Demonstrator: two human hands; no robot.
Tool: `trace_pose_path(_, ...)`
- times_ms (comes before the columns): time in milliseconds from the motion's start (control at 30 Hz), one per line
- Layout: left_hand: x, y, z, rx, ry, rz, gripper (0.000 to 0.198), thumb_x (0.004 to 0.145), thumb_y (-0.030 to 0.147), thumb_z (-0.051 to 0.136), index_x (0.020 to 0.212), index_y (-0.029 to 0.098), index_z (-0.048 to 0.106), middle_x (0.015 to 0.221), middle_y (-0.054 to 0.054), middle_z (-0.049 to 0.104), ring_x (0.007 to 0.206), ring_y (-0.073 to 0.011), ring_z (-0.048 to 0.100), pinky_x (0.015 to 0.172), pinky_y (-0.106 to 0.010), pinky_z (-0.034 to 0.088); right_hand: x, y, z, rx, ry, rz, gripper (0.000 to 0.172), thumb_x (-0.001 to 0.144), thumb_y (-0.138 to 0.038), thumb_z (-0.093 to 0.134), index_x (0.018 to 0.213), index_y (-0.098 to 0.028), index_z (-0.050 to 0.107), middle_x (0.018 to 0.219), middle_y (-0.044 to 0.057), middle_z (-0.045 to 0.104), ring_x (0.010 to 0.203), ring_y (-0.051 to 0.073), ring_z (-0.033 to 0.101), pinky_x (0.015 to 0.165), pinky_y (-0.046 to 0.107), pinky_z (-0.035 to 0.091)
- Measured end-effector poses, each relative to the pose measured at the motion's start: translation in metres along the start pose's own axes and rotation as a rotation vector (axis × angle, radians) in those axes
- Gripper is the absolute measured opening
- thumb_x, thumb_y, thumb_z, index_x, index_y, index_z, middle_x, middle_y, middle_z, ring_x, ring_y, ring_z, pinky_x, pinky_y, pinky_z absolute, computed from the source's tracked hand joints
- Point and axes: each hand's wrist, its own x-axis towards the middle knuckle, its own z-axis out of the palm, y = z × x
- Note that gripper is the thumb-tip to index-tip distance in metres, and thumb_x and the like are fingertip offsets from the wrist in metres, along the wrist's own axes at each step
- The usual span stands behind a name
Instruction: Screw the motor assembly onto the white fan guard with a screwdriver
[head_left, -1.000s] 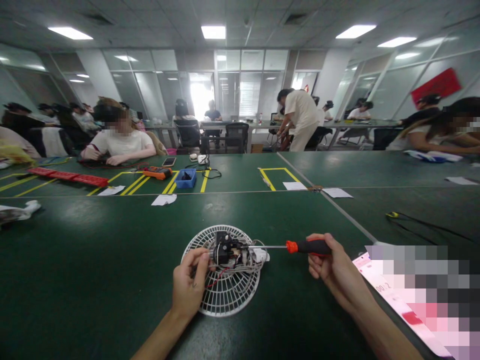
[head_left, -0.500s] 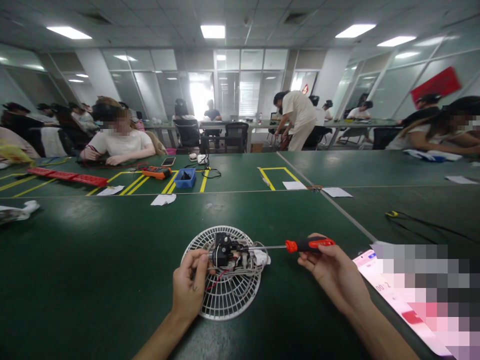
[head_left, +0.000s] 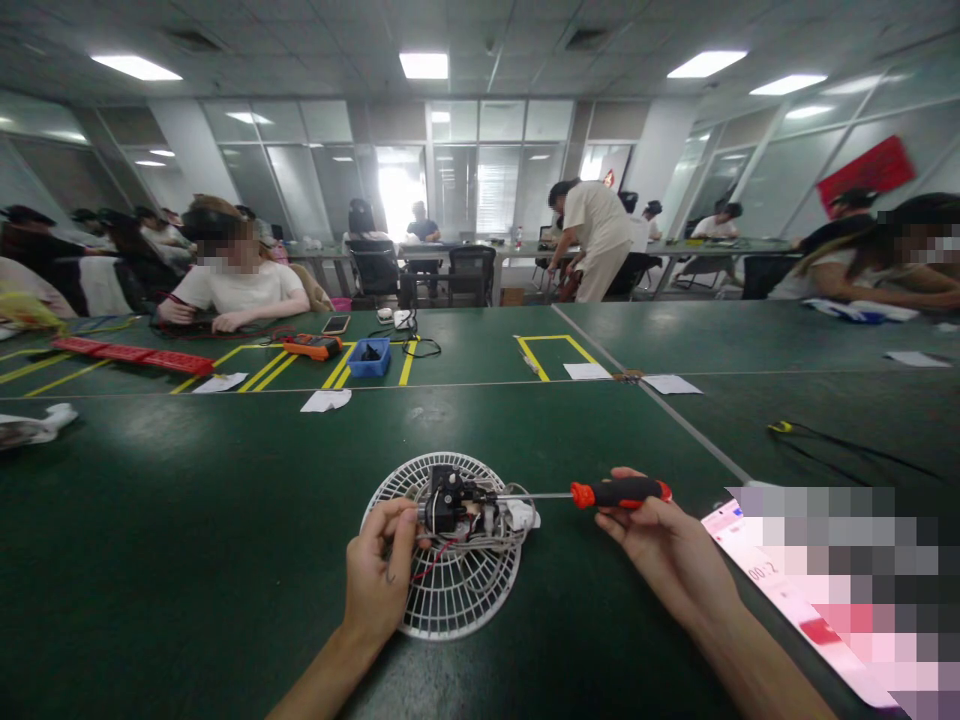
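Note:
A round white fan grille [head_left: 457, 605] lies on the green table. On top of it rests a black fan motor assembly [head_left: 444, 508] with white and red wires and a white plastic part [head_left: 523, 516] at its right. My left hand [head_left: 381, 560] is closed on the left end of the motor, thumb and fingers pinching it. In my right hand [head_left: 667, 550] is a screwdriver [head_left: 621, 492] with a black and red handle. Its shaft lies nearly level, pointing left, and the tip reaches in among the motor parts, where it is hidden.
A phone [head_left: 795, 600] lies at the right, partly blurred out. Farther back are a blue bin [head_left: 369, 358], an orange multimeter [head_left: 313, 346], red trays [head_left: 135, 356], paper slips [head_left: 326, 400] and a black strap [head_left: 840, 442]. Several people sit at tables; one person [head_left: 600, 235] bends over.
The screwdriver handle has turned a little in my right hand, and the fingers have shifted on it. My left hand and the motor stay in place.

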Motion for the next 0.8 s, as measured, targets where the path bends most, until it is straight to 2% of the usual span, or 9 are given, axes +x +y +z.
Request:
trace_pose_path(200, 0.000, -0.001, 0.000, 0.014, 0.012, -0.016, 0.036, 0.091, 0.054, 0.062, 0.092, 0.018, 0.067, 0.064, -0.001, 0.073, 0.056, -0.0181, 0.073, 0.052, -0.024, 0.059, 0.000, 0.003, -0.002, 0.019, -0.024, -0.020, 0.046, 0.056, -0.008, 0.072, 0.100, -0.024, 0.074, 0.088, 0.004, 0.077, 0.083, 0.023, 0.072, 0.074, 0.035, 0.063)
trace_pose_path(333, 0.000, -0.001, 0.000, 0.009, 0.014, -0.015, 0.036, 0.091, 0.054, 0.062, 0.090, 0.019, 0.067, 0.064, -0.001, 0.072, 0.056, -0.0177, 0.073, 0.052, -0.024, 0.059, -0.003, 0.000, 0.004, 0.069, -0.047, 0.016, 0.029, 0.069, -0.029, 0.084, 0.095, -0.022, 0.076, 0.086, 0.006, 0.078, 0.079, 0.024, 0.073, 0.074, 0.036, 0.064)
trace_pose_path(467, 0.000, -0.002, 0.000, 0.009, 0.014, -0.009, 0.035, 0.092, 0.053, 0.062, 0.091, 0.018, 0.067, 0.064, -0.001, 0.072, 0.055, -0.0174, 0.072, 0.053, -0.024, 0.059, -0.002, -0.002, 0.010, 0.066, 0.007, 0.040, 0.027, 0.076, -0.048, 0.083, 0.083, -0.023, 0.076, 0.080, 0.006, 0.077, 0.075, 0.023, 0.073, 0.066, 0.033, 0.064)
trace_pose_path(633, -0.001, -0.005, -0.001, 0.007, 0.009, -0.008, 0.032, 0.094, 0.050, 0.060, 0.094, 0.018, 0.067, 0.066, -0.001, 0.072, 0.058, -0.0171, 0.073, 0.056, -0.024, 0.059, 0.001, -0.004, 0.008, 0.025, 0.000, 0.102, 0.018, 0.082, -0.038, 0.076, 0.081, -0.021, 0.077, 0.070, 0.005, 0.072, 0.056, 0.017, 0.064, 0.054, 0.029, 0.060)
trace_pose_path(800, -0.001, -0.007, -0.001, 0.008, -0.001, 0.002, 0.029, 0.096, 0.046, 0.059, 0.095, 0.018, 0.066, 0.067, 0.000, 0.072, 0.059, -0.0160, 0.073, 0.056, -0.022, 0.058, 0.000, -0.005, 0.002, 0.068, -0.002, 0.067, 0.014, 0.072, -0.026, 0.071, 0.081, -0.019, 0.079, 0.078, 0.007, 0.076, 0.065, 0.020, 0.069, 0.063, 0.031, 0.063)
